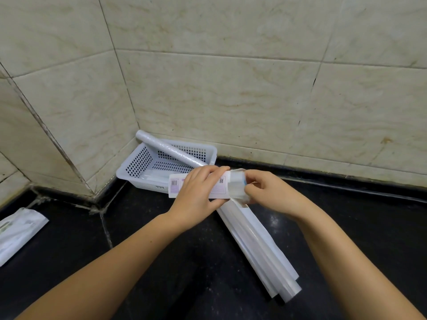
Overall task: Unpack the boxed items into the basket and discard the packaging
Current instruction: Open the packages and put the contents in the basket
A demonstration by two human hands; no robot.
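White cardboard made up the long narrow box [198, 184] that the person held in the middle of the frame, above a black stone counter [161, 262]. The left hand [196, 192] was wrapped around the middle of the box, the fingers closed over its top and the thumb below. A barcode label was visible on the left end of the box and a small QR code near the right end. The right hand [268, 192] was at the open right end, and its thumb and fingers pinched the flap [238, 183] of the box there.

Behind the hands, in the corner where the beige tiled walls [231, 88] met, stood a white perforated plastic basket [138, 162]. A roll of plastic film [168, 147] lay in it at an angle, with its upper end leaning out over the back rim toward the wall. Something pale also lay on the basket floor, but I could not tell what it was.

Below the right hand, several long white packages and a clear roll [258, 245] lay together on the counter and pointed toward the lower right of the frame. At the left edge of the frame lay one more white package [18, 232], well apart from the others
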